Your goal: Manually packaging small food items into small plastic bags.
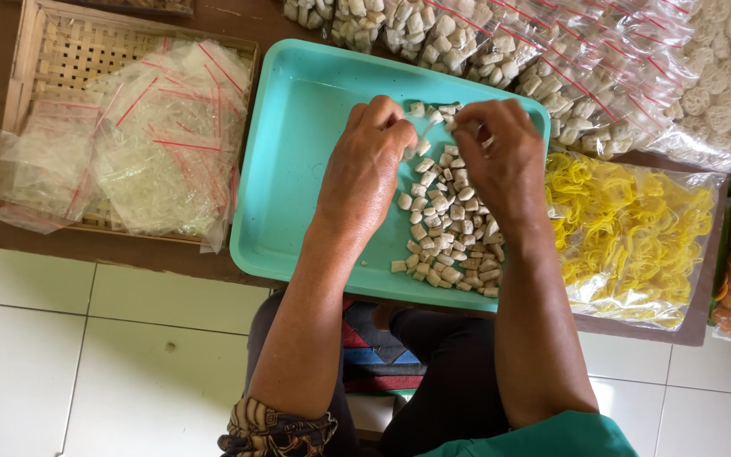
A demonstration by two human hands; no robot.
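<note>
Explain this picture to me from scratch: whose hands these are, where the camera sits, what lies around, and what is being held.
There is no machine here. A camera worn on a person's head looks down at their own two bare hands. The left hand and right hand are over a turquoise tray holding a heap of small pale cracker pieces, with the fingertips pinching at pieces near the top of it. To the left, empty clear bags lie in a woven basket. Filled bags sit behind the tray, and a bag of yellow rubber bands to the right.

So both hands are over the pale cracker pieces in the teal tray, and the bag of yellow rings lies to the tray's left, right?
Not quite: the head view shows the bag of yellow rings to the right of the tray. Both hands, left and right, are over the pieces.
</note>
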